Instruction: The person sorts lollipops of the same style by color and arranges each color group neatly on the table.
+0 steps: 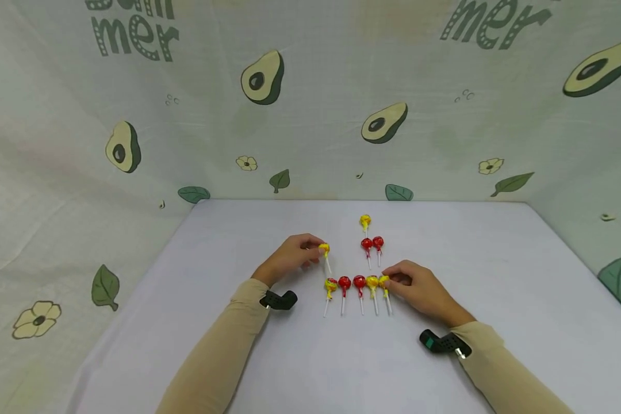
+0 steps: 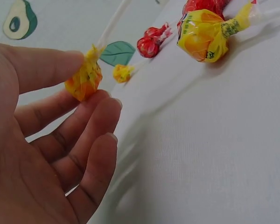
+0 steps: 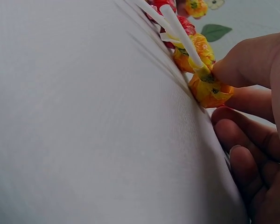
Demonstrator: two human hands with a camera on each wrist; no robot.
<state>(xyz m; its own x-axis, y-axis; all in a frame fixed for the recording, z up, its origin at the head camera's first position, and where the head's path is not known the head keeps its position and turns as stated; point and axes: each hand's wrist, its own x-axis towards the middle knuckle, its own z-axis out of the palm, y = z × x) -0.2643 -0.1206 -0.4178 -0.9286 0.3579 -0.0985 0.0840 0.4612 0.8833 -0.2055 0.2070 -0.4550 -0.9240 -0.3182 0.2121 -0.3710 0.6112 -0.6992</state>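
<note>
Between thumb and fingers my left hand [image 1: 296, 256] pinches a yellow lollipop [image 2: 85, 77] by its wrapped head, held over the table behind the left end of a row. My right hand [image 1: 419, 286] pinches another yellow lollipop [image 3: 210, 89] at the row's right end, its white stick pointing toward me. Beside that one lies a yellow lollipop [image 1: 372, 283], then two red lollipops, one [image 1: 359, 282] near the middle and one [image 1: 344, 283] further left. A yellow lollipop with some red [image 1: 330, 286] forms the left end.
Behind the row lie two red lollipops [image 1: 367, 244] [image 1: 378, 242] side by side, with a yellow lollipop [image 1: 365, 221] farther back. A white-covered table [image 1: 445, 241] bears them all. A cloth printed with avocados [image 1: 310, 132] hangs behind and at the sides.
</note>
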